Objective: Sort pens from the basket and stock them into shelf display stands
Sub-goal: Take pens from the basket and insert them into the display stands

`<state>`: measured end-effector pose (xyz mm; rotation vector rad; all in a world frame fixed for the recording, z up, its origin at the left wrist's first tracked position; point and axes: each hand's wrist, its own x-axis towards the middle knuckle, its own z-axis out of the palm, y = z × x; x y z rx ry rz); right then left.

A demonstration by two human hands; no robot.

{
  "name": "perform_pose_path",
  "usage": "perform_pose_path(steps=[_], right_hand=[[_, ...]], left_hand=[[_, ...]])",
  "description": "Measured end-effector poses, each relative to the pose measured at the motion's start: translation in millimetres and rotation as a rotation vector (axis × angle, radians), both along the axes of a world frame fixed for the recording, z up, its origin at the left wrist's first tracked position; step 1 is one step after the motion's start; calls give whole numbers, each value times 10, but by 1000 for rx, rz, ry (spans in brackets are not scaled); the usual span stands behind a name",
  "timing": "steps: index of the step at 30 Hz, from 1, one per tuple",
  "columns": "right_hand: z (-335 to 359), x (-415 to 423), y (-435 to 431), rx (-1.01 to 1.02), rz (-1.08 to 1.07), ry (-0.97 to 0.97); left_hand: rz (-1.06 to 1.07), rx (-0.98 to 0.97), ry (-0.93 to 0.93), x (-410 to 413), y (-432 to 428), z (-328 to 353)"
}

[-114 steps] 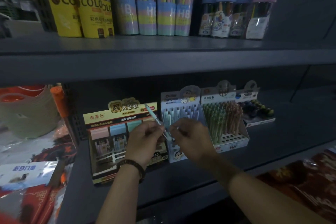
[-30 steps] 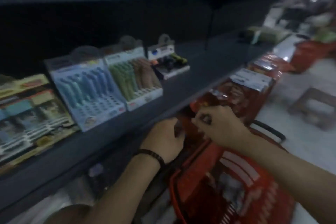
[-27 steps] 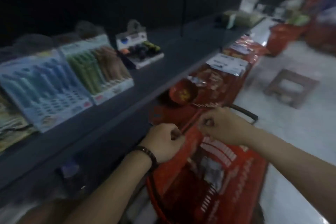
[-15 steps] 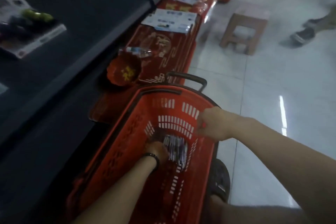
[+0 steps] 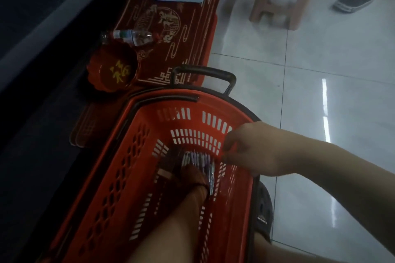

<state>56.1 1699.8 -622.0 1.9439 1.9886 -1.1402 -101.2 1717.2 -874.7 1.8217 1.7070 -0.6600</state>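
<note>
Head view, the only one: a red basket (image 5: 132, 168) stands on the floor beside the dark shelf, and the pens (image 5: 199, 159) lie as a flat row on its bottom, toward the far end. Their long axes run roughly from 6 to 12 o'clock, tipped a little toward 1, the pale ends pointing away from the person.

The left hand (image 5: 195, 176) is deep inside the basket, right on the near end of the row; the pens stretch from it toward 12 o'clock. It is dim down there, and whether its fingers have closed on a pen or merely rest on the bundle I cannot tell.

The right hand (image 5: 251, 149) hangs over the basket's right rim, at about 2 o'clock from the left hand and well above the pens. Its fingers are curled loosely inward, thumb near forefinger; nothing can be made out between them.

Judging from this, the left hand is the nearer one, and the pick will turn on closing across the barrels and lifting along their length.

A dark box (image 5: 168, 163) lies just left of the pens.
</note>
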Motion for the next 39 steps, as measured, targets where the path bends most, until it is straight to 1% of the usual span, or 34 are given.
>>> perform_pose_path(steps=[1, 2, 3, 4, 5, 6, 7, 8, 9, 10, 11, 12, 13, 14, 15, 17, 18, 19, 21, 24, 26, 28, 30, 33, 35, 39], right_hand=[[-17, 16, 4, 16, -17, 6], [-37, 31, 8, 29, -31, 6], [-57, 44, 9, 39, -42, 4], [-70, 56, 9, 45, -48, 2], [-77, 62, 9, 53, -51, -2], [-85, 63, 9, 59, -47, -6], [-87, 60, 10, 61, -38, -6], [-85, 55, 11, 54, -28, -4], [-82, 46, 12, 44, -21, -3], [-83, 39, 15, 34, -14, -1], [-83, 35, 19, 23, -10, 1], [-87, 38, 24, 7, -9, 5], [-89, 42, 28, -12, -10, 14], [-97, 48, 36, -29, -12, 22], [-103, 50, 41, -38, -16, 29], [-93, 43, 58, -40, -27, 38], [-82, 42, 67, -38, -28, 37], [-63, 45, 74, -33, -30, 33], [-26, 33, 94, -12, -44, 30], [62, -76, 121, 56, -44, 23], [129, -223, 127, 128, -5, 26], [228, -440, 100, 203, 49, 68], [334, -686, 59, 267, 77, 156], [493, -1070, -8, 330, 22, 347], [607, -1356, -36, 407, 14, 406], [769, -1928, -81, 458, -69, 605]], left_hand=[[-50, 60, 21, 0, -9, -82], [-116, 133, -32, 20, -18, -84], [-178, 158, -29, 73, -16, -140], [-111, 167, -79, 66, -49, -125], [-82, 133, -21, 97, -33, -104], [95, 94, -5, 98, -18, -115], [52, 45, 7, 80, -31, -80], [10, 90, 3, 59, -42, -124], [-199, 121, 10, 8, -99, -168], [-306, 64, 13, -48, -166, -227], [-330, 13, 53, -61, -183, -241], [-291, 47, 76, -74, -167, -269], [-204, 4, 24, -124, -181, -251], [-59, 8, -49, -145, -169, -319], [12, 2, -104, -190, -177, -308], [208, 68, -230, -302, -234, -59], [452, 56, -321, -364, -181, 58], [557, 53, -342, -436, -175, 193], [529, 73, -362, -605, -221, 408], [630, 54, -626, -870, -323, 696], [707, 38, -794, -1040, -385, 949], [751, 66, -938, -1210, -452, 1271], [781, 114, -1089, -1364, -495, 1614], [861, 175, -1255, -1606, -560, 2106], [890, 212, -1368, -1781, -605, 2430], [861, 274, -1493, -2144, -744, 2999]])
